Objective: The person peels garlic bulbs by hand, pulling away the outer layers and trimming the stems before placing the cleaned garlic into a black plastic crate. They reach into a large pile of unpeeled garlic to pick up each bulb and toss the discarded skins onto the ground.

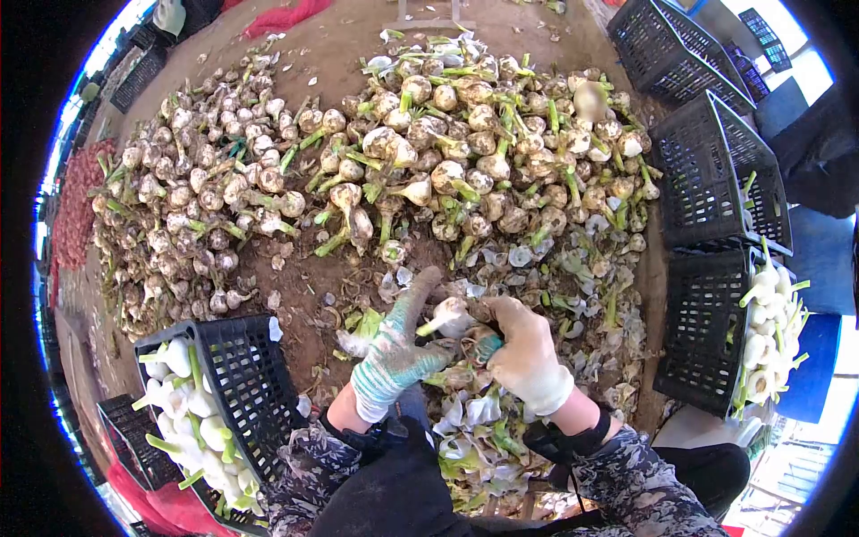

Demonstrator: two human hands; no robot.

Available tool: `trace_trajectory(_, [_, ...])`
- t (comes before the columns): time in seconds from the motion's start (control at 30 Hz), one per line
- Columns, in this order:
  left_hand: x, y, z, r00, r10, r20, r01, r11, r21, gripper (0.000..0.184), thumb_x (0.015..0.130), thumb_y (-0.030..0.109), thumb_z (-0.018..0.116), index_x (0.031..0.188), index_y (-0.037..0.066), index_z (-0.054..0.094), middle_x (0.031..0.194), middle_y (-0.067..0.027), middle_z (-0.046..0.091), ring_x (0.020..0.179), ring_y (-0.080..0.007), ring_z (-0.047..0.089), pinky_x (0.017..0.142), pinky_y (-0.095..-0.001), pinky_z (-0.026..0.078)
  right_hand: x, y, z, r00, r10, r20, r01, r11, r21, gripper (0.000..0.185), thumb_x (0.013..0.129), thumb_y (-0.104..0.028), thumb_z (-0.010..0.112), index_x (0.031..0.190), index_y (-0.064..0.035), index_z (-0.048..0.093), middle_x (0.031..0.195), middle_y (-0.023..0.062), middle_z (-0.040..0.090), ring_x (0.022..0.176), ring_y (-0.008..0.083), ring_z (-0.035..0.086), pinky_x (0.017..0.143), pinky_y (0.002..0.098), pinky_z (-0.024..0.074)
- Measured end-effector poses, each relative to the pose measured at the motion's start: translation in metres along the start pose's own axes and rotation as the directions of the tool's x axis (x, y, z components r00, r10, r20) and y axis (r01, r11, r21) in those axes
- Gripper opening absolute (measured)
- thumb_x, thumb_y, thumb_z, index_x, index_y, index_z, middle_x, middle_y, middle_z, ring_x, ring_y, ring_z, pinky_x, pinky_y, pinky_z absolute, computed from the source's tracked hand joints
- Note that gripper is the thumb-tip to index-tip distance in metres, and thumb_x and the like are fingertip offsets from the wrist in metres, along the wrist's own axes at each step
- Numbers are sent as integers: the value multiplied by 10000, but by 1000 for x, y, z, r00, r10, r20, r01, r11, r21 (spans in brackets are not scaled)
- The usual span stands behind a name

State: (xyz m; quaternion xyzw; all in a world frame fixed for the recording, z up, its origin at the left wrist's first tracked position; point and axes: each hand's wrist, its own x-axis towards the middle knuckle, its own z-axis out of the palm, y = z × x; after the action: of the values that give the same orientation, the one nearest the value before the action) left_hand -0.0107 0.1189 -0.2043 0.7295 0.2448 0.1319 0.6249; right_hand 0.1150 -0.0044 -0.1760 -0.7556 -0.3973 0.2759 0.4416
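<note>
My left hand (401,351), in a dirty white and teal striped glove, is beside a garlic bulb (450,316). Its fingers are apart, with the index finger stretched forward and the thumb below the bulb's cut green stem. From the other side my right hand (526,351), in a cream glove, has its fingers curled against the bulb and appears to grip it. Teal material shows under the right fingers; I cannot make out whether it is part of the glove. Peeled skins and leaf scraps (479,412) lie below both hands.
Heaps of unpeeled garlic (483,143) cover the ground ahead, with another heap (197,192) at left. A black crate (246,367) of cleaned white bulbs stands at my left. More black crates (707,331) line the right side, near another person's dark-clothed limb (819,152).
</note>
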Motion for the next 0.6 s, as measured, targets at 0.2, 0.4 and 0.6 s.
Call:
trace_trajectory(0.2, [-3, 13, 7, 977, -210, -47, 108, 667, -737, 623, 848, 289, 620, 1347, 9, 375, 1088, -110, 580, 798, -103, 562, 700, -233, 486, -1, -24, 16, 995, -15, -103, 1, 990, -142, 254, 740, -5, 583, 993, -17, 575, 900, 206, 606, 812, 356, 609, 705, 381, 484])
trace_trajectory(0.4, [-1, 13, 1, 964, -266, 9, 159, 549, -821, 592, 776, 182, 597, 1305, -19, 425, 1016, -104, 612, 888, -189, 596, 819, -292, 482, 2, 22, 19, 994, 59, -87, -36, 968, 246, 250, 822, -14, 587, 1051, 58, 519, 872, 62, 614, 769, 97, 566, 656, 245, 488])
trace_trajectory(0.6, [-3, 12, -2, 967, -247, 65, 159, 382, -910, 568, 791, 132, 528, 1326, -9, 401, 1106, -107, 595, 899, -193, 603, 804, -276, 483, 3, 23, 9, 966, 256, -45, -198, 838, 508, 260, 840, -40, 530, 1077, 65, 515, 895, 68, 624, 800, 128, 610, 674, 252, 509])
